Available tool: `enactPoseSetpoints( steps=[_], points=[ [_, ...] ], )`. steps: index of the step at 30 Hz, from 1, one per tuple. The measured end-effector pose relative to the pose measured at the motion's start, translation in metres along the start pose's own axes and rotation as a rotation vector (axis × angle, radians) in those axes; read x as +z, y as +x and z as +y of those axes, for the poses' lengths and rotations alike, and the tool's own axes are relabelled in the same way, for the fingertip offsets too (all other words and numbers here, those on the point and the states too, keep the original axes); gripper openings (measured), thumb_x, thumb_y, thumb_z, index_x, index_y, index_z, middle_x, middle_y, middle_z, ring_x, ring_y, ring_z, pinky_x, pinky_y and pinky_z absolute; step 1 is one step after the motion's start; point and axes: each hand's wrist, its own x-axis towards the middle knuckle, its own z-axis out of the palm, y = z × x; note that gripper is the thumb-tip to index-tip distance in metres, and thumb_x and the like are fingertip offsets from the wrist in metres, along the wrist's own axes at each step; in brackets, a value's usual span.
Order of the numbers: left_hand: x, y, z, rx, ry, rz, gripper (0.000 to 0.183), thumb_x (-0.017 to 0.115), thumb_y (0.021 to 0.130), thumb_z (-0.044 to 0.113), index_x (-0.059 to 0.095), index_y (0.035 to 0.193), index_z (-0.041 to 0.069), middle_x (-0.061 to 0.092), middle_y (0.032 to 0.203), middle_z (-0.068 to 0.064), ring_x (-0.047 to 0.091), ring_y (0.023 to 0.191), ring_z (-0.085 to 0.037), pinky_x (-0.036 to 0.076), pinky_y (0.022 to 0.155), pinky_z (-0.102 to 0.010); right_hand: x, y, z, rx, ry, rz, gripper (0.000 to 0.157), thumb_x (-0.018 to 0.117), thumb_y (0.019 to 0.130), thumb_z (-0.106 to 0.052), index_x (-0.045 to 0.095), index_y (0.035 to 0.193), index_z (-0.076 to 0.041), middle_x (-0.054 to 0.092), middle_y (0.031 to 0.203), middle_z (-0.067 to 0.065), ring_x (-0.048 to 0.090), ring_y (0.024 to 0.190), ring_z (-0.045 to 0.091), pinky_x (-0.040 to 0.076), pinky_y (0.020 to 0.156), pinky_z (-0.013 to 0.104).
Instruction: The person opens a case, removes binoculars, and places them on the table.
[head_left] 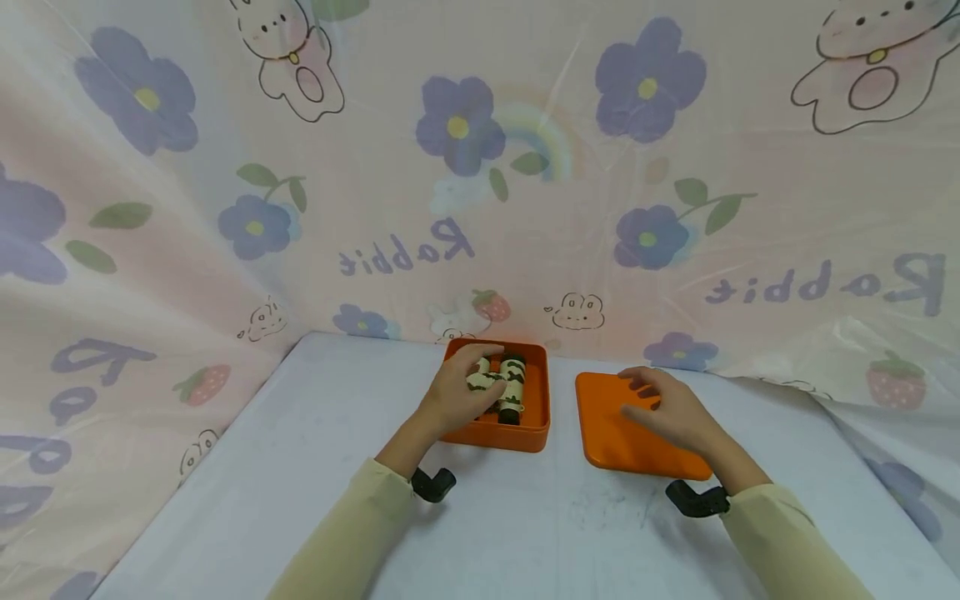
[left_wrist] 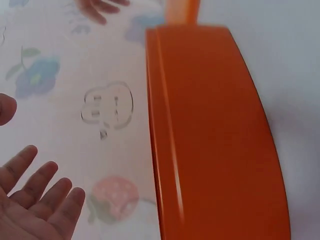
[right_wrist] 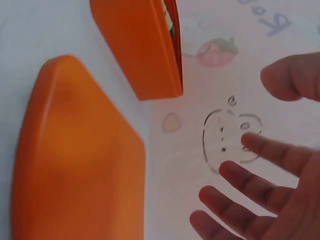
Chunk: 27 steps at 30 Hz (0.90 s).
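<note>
An orange box (head_left: 517,440) without its lid stands at the back of the table, and in it lie camouflage-patterned binoculars (head_left: 513,385) in cream and dark green with black ends. My left hand (head_left: 456,392) is over the box's left side, fingers spread and loosely bent, partly covering the binoculars. In the left wrist view that hand (left_wrist: 37,200) holds nothing, beside the tall box wall (left_wrist: 215,130). To the right a flat orange lid (head_left: 611,429) lies on the table. Above it hovers my right hand (head_left: 678,412), whose fingers (right_wrist: 260,187) are spread with nothing between them.
The white table (head_left: 517,525) backs onto a hanging curtain (head_left: 525,208) printed with flowers and rabbits, which also rises along the left and right sides. A black band with a mount (head_left: 433,485) sits on my left wrist, and another mount (head_left: 697,498) on my right.
</note>
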Motion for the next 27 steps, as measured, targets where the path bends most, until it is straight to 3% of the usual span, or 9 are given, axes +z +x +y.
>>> enactPoseSetpoints(
  steps=[10, 21, 27],
  points=[
    [-0.028, -0.007, -0.025, -0.09, 0.07, 0.009, 0.047, 0.065, 0.09, 0.024, 0.054, 0.135, 0.018, 0.051, 0.14, -0.003, 0.048, 0.13, -0.027, 0.044, 0.107, -0.046, 0.01, 0.02, -0.021, -0.046, 0.077, -0.031, 0.045, 0.067, 0.088, -0.023, 0.054, 0.131, -0.017, 0.059, 0.121, 0.015, 0.058, 0.105, 0.033, 0.053, 0.088, 0.051],
    [-0.039, -0.009, -0.048, -0.209, 0.059, -0.002, 0.048, 0.064, 0.09, 0.02, 0.052, 0.137, 0.02, 0.041, 0.15, -0.005, 0.038, 0.139, -0.028, 0.042, 0.108, -0.049, 0.022, 0.041, -0.042, -0.059, 0.084, -0.065, 0.045, 0.067, 0.087, -0.027, 0.055, 0.13, -0.023, 0.062, 0.111, 0.012, 0.059, 0.097, 0.024, 0.054, 0.087, 0.044],
    [-0.04, -0.007, -0.061, -0.302, 0.021, -0.028, 0.053, 0.061, 0.09, 0.025, 0.048, 0.141, 0.016, 0.038, 0.152, -0.008, 0.037, 0.139, -0.034, 0.039, 0.109, -0.053, 0.029, 0.055, -0.059, -0.082, 0.085, -0.067, 0.043, 0.071, 0.084, -0.027, 0.058, 0.126, -0.024, 0.058, 0.092, 0.006, 0.055, 0.076, 0.018, 0.051, 0.069, 0.031]
  ],
)
